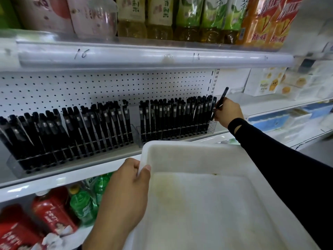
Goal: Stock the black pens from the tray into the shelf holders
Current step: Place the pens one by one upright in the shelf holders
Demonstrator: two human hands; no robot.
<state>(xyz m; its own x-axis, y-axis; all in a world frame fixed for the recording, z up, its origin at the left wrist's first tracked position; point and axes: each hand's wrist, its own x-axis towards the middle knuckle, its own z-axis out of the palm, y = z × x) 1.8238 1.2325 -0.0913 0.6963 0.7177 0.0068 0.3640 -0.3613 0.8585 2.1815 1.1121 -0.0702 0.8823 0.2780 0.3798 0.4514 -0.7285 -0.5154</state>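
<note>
pegboard shelf, packed pens beside right hand

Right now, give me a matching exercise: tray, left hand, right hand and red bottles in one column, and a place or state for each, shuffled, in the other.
1. tray
2. left hand
3. right hand
4. red bottles

A. under the pen shelf
B. pinches a pen
C. grips the tray's rim
D. no pens showing inside

Pairs: 1-D, 2-C, 3-B, 4-A.
</note>
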